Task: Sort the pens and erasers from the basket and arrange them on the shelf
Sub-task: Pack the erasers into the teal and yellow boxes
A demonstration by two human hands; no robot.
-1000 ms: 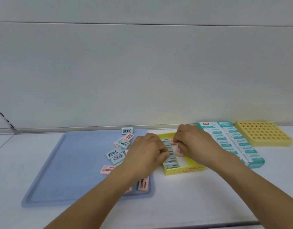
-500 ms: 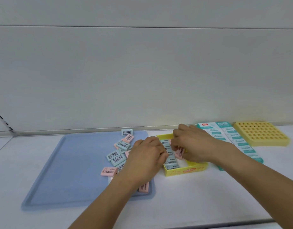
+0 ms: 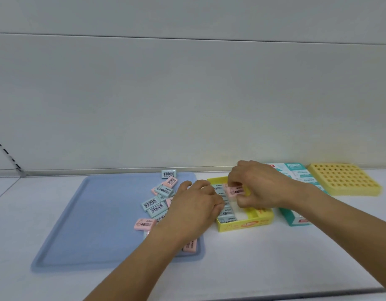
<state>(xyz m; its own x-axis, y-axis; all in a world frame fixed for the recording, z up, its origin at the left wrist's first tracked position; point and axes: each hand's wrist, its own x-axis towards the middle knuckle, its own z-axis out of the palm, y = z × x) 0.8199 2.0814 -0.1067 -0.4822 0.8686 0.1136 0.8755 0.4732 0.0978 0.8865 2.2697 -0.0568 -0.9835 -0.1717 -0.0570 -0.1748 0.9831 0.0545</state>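
A yellow open box (image 3: 245,224) stands on the white shelf, with a row of pale blue erasers (image 3: 225,215) packed along its left side. My right hand (image 3: 259,185) pinches a pink eraser (image 3: 236,190) just above the box's far end. My left hand (image 3: 194,205) rests at the box's left wall with its fingers curled against the blue row; what its fingertips touch is hidden. Several loose pink and blue erasers (image 3: 155,205) lie on a blue tray (image 3: 89,224) to the left.
A teal and white carton (image 3: 296,177) lies right of the yellow box, partly behind my right forearm. A yellow holder with many round holes (image 3: 344,179) sits at the far right. The shelf's back panel rises just behind everything.
My right hand has lifted the pink eraser a little and turned it flatter over the box's far end. My left hand stays at the box's left wall.
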